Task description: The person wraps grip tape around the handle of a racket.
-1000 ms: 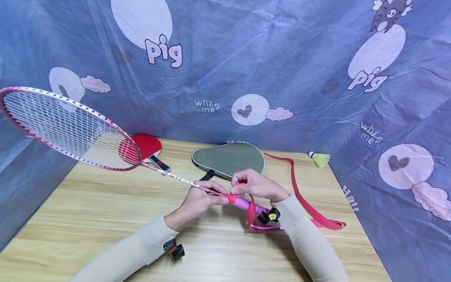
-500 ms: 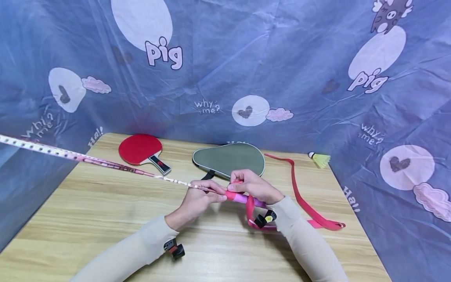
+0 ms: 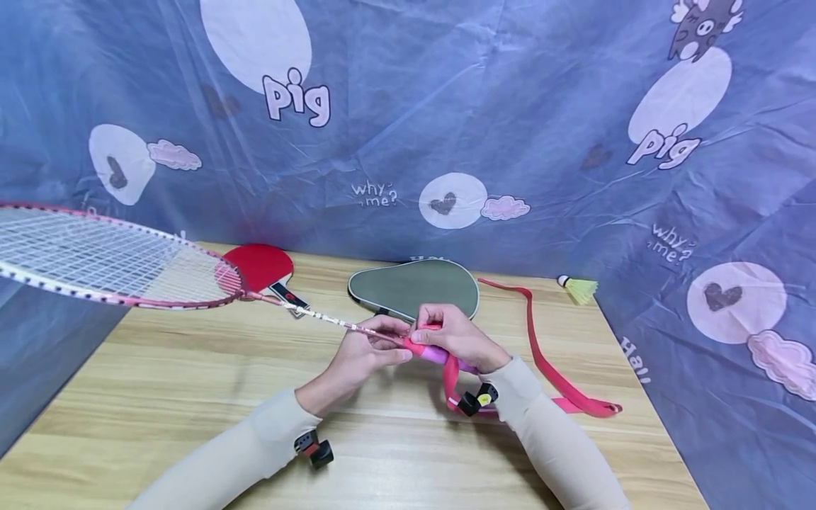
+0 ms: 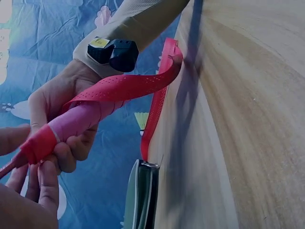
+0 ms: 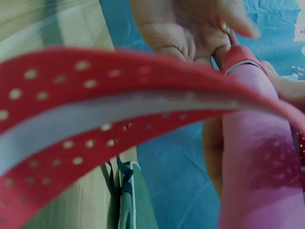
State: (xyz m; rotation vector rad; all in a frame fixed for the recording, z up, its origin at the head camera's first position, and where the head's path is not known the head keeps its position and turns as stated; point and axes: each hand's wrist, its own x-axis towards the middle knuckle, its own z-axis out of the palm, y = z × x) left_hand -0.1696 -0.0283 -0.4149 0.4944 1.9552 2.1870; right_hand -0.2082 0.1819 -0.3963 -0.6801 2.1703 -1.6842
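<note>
My left hand [image 3: 363, 354] holds the badminton racket [image 3: 319, 316] where the shaft meets the handle. Its fingers lie round that part, while its thumb [image 4: 13, 138] stands slightly off it in the left wrist view. Fingers of my right hand [image 3: 455, 334] pinch red perforated grip tape [image 4: 126, 88] at the handle's top and lie along the pink handle [image 4: 78, 119]. A red band of tape covers the handle's upper end. From the right hand the loose tape hangs in a loop and trails over the table. Close up in the right wrist view, the tape [image 5: 57, 78] crosses the handle.
A red table tennis bat [image 3: 264, 265] lies at the back left, partly behind the racket head. The grey-green bat case [image 3: 414, 287] is at the back middle. A yellow shuttlecock [image 3: 580, 289] lies near the back right corner of the wooden table [image 3: 191, 382]. Printed blue cloth [image 3: 548, 127] surrounds it.
The racket has turned about its shaft: its head went from face-on to edge-on and now shows its strings again, lower down. The left fingers have shifted on the shaft.
</note>
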